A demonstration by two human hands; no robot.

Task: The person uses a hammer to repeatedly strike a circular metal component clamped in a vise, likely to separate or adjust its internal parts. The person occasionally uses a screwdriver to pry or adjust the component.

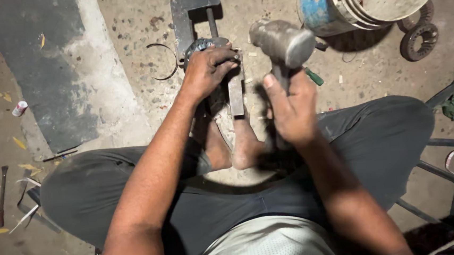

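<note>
While the round dark metal part (205,45) in the grey steel clamp frame (192,13) is pressed under the closed left hand (208,70), a blurred grey steel-headed hammer (282,41) is gripped raised in the right hand (289,110), just right of it.

Support surface: a speckled concrete floor (124,23) with a dark patch at the left. Resting directly on it: a steel frame clamp (193,10), a thin wire ring (165,62), a blue-and-white bucket (319,4), a small toothed wheel (418,41), and a chisel (0,196).
</note>
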